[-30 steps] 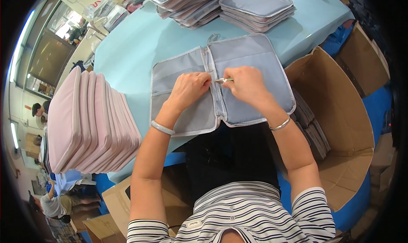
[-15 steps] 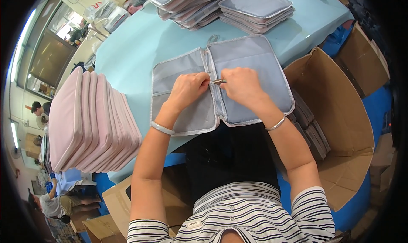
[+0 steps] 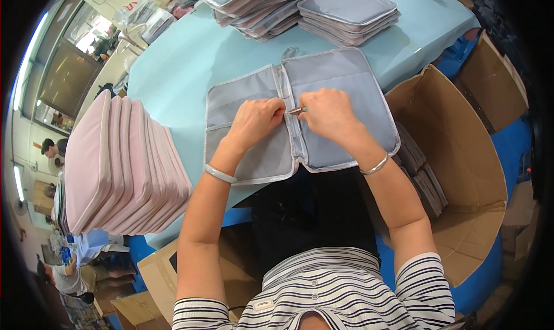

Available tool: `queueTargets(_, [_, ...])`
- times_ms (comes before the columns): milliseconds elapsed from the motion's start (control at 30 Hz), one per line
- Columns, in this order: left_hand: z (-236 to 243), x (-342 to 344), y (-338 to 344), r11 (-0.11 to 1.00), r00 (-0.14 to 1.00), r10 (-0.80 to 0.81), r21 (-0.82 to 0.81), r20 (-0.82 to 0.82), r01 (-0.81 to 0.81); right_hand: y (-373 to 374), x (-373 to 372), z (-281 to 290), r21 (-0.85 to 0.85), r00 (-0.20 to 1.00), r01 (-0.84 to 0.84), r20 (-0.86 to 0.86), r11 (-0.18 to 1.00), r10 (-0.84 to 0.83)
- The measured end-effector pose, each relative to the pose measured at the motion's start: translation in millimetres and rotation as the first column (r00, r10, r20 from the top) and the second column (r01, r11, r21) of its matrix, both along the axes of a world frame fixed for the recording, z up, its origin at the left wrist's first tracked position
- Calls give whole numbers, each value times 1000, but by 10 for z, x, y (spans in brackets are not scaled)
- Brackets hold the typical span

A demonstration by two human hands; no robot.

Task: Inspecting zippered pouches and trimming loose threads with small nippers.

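A grey fabric case point(image 3: 346, 128) lies open on the light blue table. My left hand point(image 3: 254, 119) is closed at the left side of its spine, pinching what looks like the seam, with the fingertips partly hidden. My right hand point(image 3: 326, 113) grips small metal snips point(image 3: 296, 111), their tip at the spine close beside my left fingers. A loop strap point(image 3: 289, 53) sticks out from the spine's top.
A pink case stack point(image 3: 127, 162) stands at left; grey stacks point(image 3: 346, 10) sit at the back of the table point(image 3: 161, 53). An open cardboard box point(image 3: 467, 209) holding grey items is at right, boxes point(image 3: 156, 275) at lower left. Two other people point(image 3: 69, 272) appear at far left.
My right hand has shifted slightly left since the earliest frame, snips still in it. My left hand and the case have barely moved.
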State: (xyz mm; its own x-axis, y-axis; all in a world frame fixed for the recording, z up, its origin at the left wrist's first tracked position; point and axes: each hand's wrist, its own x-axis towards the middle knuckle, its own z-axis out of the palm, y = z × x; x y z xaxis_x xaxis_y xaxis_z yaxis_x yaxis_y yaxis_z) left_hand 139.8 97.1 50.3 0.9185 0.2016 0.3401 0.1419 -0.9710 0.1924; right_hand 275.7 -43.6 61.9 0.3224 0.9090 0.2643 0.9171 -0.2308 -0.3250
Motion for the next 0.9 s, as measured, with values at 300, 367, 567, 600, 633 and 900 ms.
queueTargets(300, [4,10,-1,1000,999,16,18,-48,-15,31,-2,-11,-25,1000,-5,4,1000,5])
queueTargets(367, [7,13,0,1000,998,15,16,-54,-14,34,15,-30,-14,1000,-17,-2,1000,17])
queueTargets(567, [20,9,-10,1000,1000,-6,-9,-23,6,-64,124,-83,78,987,0,-158,997,13])
queueTargets(600, [26,2,-13,1000,1000,-5,-9,-22,5,-95,144,-80,79,987,-1,-157,997,14])
queueTargets(633, [30,-5,-14,1000,1000,-15,-3,-15,15,-125,161,-78,79,988,2,-156,997,11])
queueTargets(900, [117,-111,-48,989,985,-145,29,-93,148,-215,104,-28,45,988,-8,-157,999,15])
